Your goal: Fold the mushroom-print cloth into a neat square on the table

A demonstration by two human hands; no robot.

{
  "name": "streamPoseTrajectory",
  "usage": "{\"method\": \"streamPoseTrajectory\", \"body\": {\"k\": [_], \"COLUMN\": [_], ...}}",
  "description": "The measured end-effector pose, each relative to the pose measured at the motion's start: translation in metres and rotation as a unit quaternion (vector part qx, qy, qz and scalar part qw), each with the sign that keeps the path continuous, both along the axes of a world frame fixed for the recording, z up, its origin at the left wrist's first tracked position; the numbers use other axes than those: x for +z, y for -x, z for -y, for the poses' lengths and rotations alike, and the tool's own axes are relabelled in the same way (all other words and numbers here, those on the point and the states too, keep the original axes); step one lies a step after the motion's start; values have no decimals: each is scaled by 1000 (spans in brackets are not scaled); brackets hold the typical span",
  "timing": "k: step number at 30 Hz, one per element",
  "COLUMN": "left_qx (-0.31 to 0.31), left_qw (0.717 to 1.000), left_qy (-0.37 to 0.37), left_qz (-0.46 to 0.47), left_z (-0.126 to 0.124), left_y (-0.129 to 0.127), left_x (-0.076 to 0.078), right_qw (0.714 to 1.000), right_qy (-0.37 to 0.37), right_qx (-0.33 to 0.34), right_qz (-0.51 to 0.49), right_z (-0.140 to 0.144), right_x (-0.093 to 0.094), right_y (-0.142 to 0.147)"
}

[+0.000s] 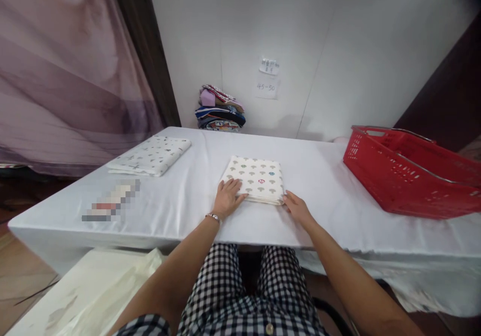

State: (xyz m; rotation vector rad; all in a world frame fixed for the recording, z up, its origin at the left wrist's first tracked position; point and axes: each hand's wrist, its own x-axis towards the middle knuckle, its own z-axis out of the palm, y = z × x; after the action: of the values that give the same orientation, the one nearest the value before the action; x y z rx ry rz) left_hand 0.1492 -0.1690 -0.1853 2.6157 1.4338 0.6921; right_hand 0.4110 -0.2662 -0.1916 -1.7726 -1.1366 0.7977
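Observation:
A folded white cloth point(255, 178) with grey mushroom shapes and a few coloured ones lies flat on the white-covered table in front of me. My left hand point(227, 196) rests on its near left corner, fingers stretched out over the top, a bracelet at the wrist. At the near right corner, my right hand point(296, 207) touches the cloth's edge with its fingertips; whether it pinches any layer is hard to make out. Farther left lies another folded white cloth point(152, 155) with small dark prints, apart from both hands.
A red plastic basket point(409, 176) with metal handles stands on the table point(319, 176) at the right. A pile of folded clothes point(220, 109) sits against the back wall. A pixelated flat object point(110, 201) lies at the left. Below is a white surface with a plastic bag point(124, 286).

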Motion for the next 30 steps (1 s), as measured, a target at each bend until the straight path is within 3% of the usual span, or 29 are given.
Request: {"method": "streamPoseTrajectory", "body": {"k": [4,7,14,18,25,30], "left_qx": [4,20,-19,2,-2,-3], "left_qw": [1000,1000,1000,1000,997,995], "left_qy": [-7,-9,-9,-12,-62,-88], "left_qz": [-15,-22,-17,2,36,46], "left_z": [7,8,6,7,2,0], "left_y": [5,7,6,7,9,9], "left_x": [-3,-6,-7,-6,-13,-16], "right_qw": [994,992,989,992,992,985], "right_qy": [44,44,-18,-19,-117,-135], "right_qx": [-24,-13,-33,-22,45,17], "right_qz": [-102,-119,-144,-120,-8,110], "right_z": [-16,-28,-36,-28,-8,-12], "right_x": [12,16,14,3,-26,-33], "right_y": [6,7,1,-4,-4,0]}}
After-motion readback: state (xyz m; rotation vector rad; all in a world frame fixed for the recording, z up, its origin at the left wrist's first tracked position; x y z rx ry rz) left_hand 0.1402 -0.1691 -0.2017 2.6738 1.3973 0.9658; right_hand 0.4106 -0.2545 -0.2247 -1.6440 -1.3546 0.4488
